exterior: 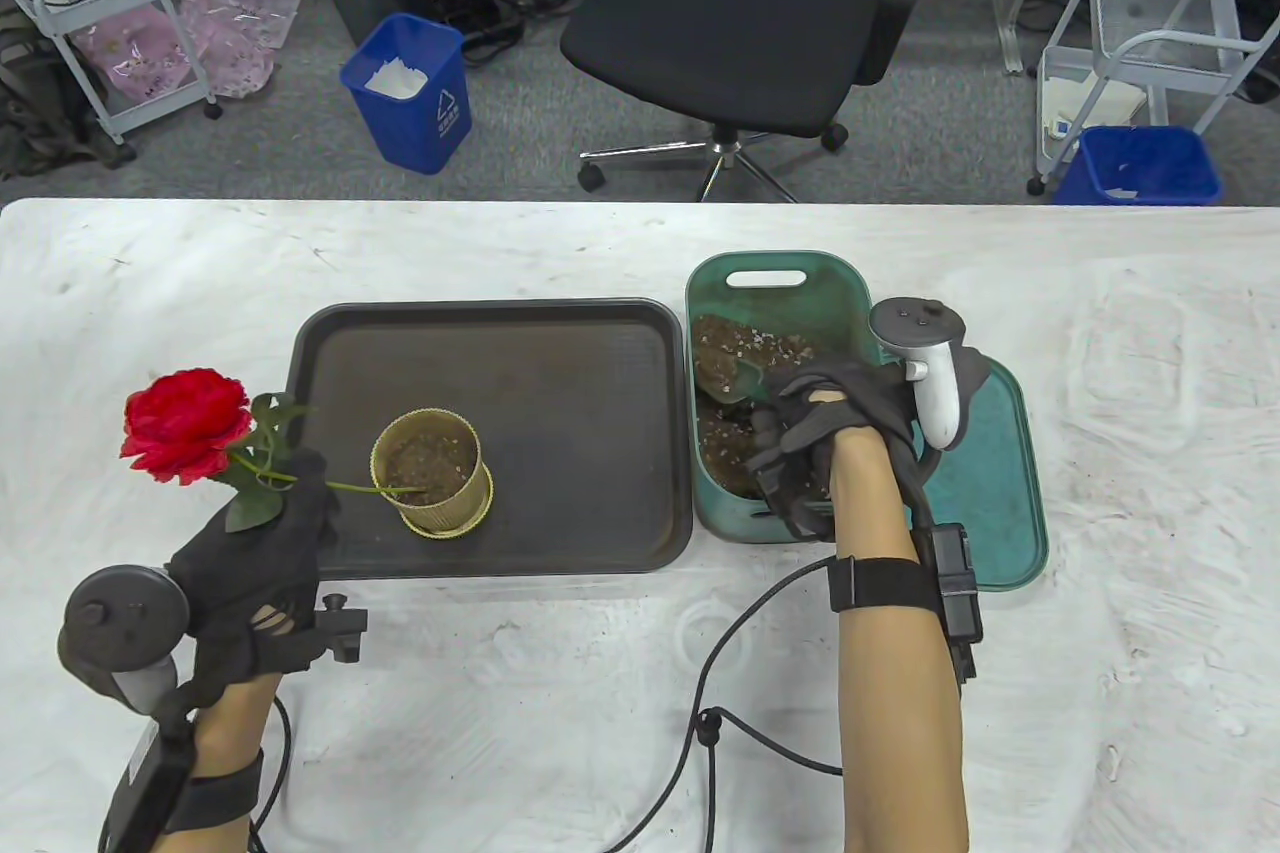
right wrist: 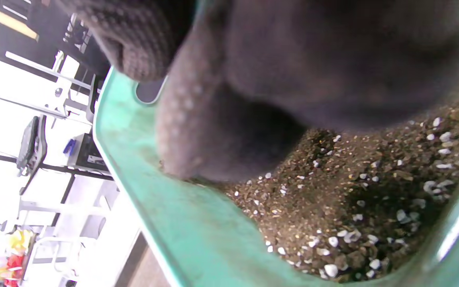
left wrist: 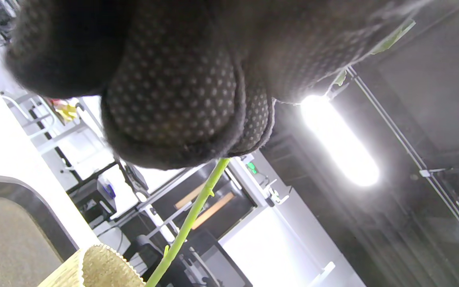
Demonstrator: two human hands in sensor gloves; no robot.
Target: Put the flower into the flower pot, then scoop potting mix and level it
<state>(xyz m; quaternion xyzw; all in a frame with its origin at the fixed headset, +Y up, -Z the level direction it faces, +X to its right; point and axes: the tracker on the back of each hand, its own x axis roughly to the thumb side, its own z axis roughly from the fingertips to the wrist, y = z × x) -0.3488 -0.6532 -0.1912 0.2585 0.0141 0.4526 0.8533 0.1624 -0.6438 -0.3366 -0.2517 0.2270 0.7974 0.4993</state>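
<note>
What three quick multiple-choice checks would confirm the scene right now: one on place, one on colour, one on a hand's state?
1. Where is the flower pot?
A. on the dark tray
B. inside the green bin
C. on the bare table

2. What colour is the flower?
A. yellow
B. red
C. white

3. What is the left hand doing?
A. lying flat on the table
B. gripping the flower's stem
C. lifting the pot

Answers: 1 A, the pot stands inside the tray's rim. 2 B, the bloom is red. 3 B, the fingers curl round the stem, whose lower end reaches into the pot.
</note>
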